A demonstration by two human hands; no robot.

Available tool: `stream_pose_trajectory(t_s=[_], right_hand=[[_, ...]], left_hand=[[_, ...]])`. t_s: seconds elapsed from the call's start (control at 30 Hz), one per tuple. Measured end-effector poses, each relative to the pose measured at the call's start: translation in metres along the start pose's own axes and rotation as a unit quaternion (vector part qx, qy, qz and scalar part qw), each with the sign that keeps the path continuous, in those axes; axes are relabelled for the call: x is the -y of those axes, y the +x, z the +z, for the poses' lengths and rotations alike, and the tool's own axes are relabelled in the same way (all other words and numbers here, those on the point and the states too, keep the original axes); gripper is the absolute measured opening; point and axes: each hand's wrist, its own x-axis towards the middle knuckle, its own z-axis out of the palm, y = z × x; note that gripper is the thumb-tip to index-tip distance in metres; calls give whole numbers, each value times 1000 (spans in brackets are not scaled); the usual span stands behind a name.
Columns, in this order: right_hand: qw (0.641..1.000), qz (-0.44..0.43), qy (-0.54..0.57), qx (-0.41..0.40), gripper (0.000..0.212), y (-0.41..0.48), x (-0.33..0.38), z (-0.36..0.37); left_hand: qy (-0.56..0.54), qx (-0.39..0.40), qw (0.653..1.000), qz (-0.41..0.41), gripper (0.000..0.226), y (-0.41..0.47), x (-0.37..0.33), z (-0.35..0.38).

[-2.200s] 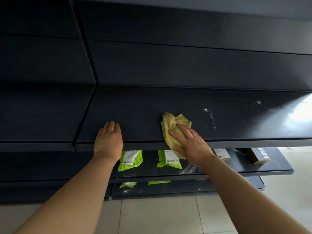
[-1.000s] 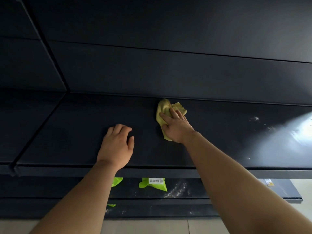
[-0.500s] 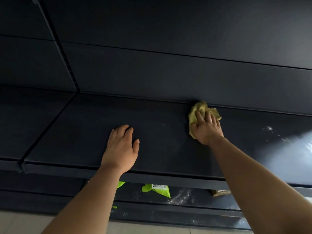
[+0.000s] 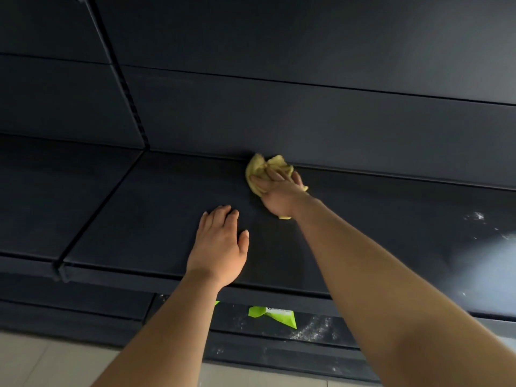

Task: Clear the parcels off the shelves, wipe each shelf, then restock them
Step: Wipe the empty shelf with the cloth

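**Cloth at the back edge of the dark shelf**

We take the dark shelf (image 4: 156,219) as our landmark — it is bare of parcels, with white dusty specks (image 4: 479,216) toward its right end. At its rear edge, touching the back panel (image 4: 307,121), lies the crumpled yellow cloth (image 4: 265,166), pinned flat beneath our right hand (image 4: 279,195), whose fingers (image 4: 275,174) lie spread over the cloth and press it down. Our left hand (image 4: 219,250) rests palm-down near the shelf's front lip, fingers together, thumb apart, holding nothing. Below the shelf, a lime-green parcel (image 4: 275,317) lies on a lower shelf (image 4: 321,331) amid white dust — its white label is too blurred to read.
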Motion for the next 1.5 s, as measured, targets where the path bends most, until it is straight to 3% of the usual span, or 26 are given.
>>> stream_pose_trajectory(t_s=[0.1, 0.23, 0.57, 0.73, 1.1, 1.23, 1.5], right_hand=[[997, -50, 34, -37, 56, -20, 14, 13], [996, -43, 37, -65, 55, -57, 4, 25], [974, 204, 18, -101, 57, -146, -92, 37], [958, 271, 31, -86, 58, -162, -89, 44], [985, 151, -21, -86, 64, -188, 0, 56], [988, 124, -8, -92, 62, -209, -17, 54], [983, 156, 7, -101, 60, -248, -87, 58]], left_hand=[[-1, 0, 1000, -2, 54, 0, -1, -1], [-10, -1, 1000, -2, 54, -1, -2, -3], [0, 8, 1000, 9, 55, -3, -1, -5], [25, 17, 999, 20, 53, -3, -2, -2], [114, 70, 990, 37, 49, -5, -16, -11], [165, 74, 982, 59, 52, -6, -34, -20], [68, 74, 992, 75, 42, -21, -110, -3]])
